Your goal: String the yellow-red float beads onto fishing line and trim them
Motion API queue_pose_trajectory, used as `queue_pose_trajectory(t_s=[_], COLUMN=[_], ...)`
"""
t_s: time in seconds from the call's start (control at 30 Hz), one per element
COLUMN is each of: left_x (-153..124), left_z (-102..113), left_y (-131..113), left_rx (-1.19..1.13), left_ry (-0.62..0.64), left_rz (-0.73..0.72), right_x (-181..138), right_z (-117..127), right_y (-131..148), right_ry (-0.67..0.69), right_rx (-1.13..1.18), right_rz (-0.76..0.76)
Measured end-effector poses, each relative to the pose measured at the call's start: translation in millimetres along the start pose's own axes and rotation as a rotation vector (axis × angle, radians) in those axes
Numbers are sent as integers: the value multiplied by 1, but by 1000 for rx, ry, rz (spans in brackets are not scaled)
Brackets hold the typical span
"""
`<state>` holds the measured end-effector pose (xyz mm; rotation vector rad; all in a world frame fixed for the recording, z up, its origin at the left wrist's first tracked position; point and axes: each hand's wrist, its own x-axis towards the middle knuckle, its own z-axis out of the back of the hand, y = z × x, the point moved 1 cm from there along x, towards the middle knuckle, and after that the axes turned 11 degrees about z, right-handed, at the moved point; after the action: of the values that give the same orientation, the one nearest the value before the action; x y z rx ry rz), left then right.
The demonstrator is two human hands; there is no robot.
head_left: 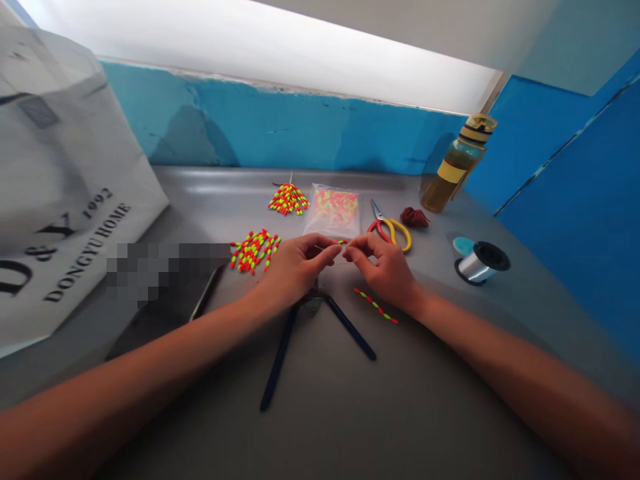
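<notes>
My left hand [306, 261] is closed in a pinch, with a tiny red and yellow-green bead [342, 241] at its fingertips. Just to the right, my right hand [383, 268] is pinched too, its fingertips close to the bead; what it holds is too small to make out. Below my hands lies a tool with two spread dark blue handles [350, 327], its head partly hidden. A short row of red and yellow-green beads [376, 306] rests by my right wrist. Left of my left hand is a loose bead pile [255, 251].
Behind my hands are a clear bag of beads [336, 208], a bead bunch [289, 199] and scissors [392, 230]. To the right stand a dark red cord bundle [415, 217], a line spool [482, 263] and a bottle [457, 163]. A white bag [65, 187] fills the left.
</notes>
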<state>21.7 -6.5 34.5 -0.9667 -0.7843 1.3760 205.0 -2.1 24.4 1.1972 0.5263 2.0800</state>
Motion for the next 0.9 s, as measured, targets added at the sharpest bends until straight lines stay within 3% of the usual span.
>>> queue_pose_trajectory(t_s=[0.63,0.9], left_x=[-2,-1], left_z=[-4,-6], left_y=[-5,1], left_rx=[-135,-505], left_ry=[135,382], left_rz=[6,150], right_x=[0,1], right_z=[1,0], right_y=[2,2], right_ry=[38,67], right_rx=[98,80], right_rz=[-11,-40])
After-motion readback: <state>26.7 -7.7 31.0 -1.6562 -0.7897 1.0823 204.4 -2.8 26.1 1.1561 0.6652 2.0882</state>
